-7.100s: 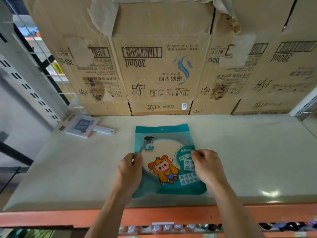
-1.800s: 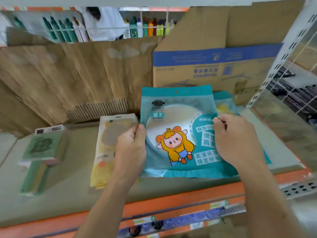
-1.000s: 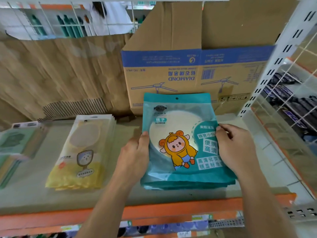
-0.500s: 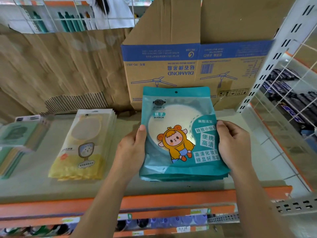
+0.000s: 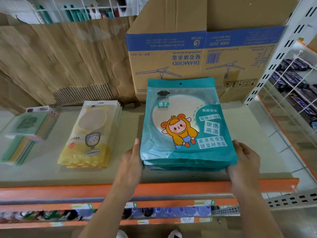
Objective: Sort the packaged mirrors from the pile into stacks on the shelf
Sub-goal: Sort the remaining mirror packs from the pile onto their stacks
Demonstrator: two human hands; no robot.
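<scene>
The person's left hand (image 5: 132,160) is set against the left side of a teal stack (image 5: 185,166) of packaged mirrors, thumb lying straight up along the edge. Its fingers are hidden behind the hand, so whether the grip closes under the packets cannot be told. The right hand (image 5: 243,160) mirrors it on the other side. Its fingers rest along the right edge and the thumb touches the near corner, a loose, unclenched grip that clasps nothing.

Between the two hands, the top packet (image 5: 185,121) lies flat and square on the stack (a cartoon child in a yellow ram hood on the front, with the word MIRROR near its upper left). The stack sits on the beige shelf (image 5: 257,133), close to the orange front rail (image 5: 51,189).

To the left, apart from the teal stack, lies a yellow stack (image 5: 89,134) of handled-mirror packets. Farther left lies a blurred green pile (image 5: 25,134) of flat packets.

Behind the teal stack stands a cardboard box (image 5: 171,57) with a blue band and upside-down print reading DIAMOND. A sheet of corrugated cardboard (image 5: 60,57) leans along the back to its left.

At the right, a white slotted post (image 5: 277,57) rises beside a wire panel (image 5: 291,107), and dark wrapped goods lie beyond it. Below the rail, a lower shelf shows round bottle caps (image 5: 171,212), blurred.
</scene>
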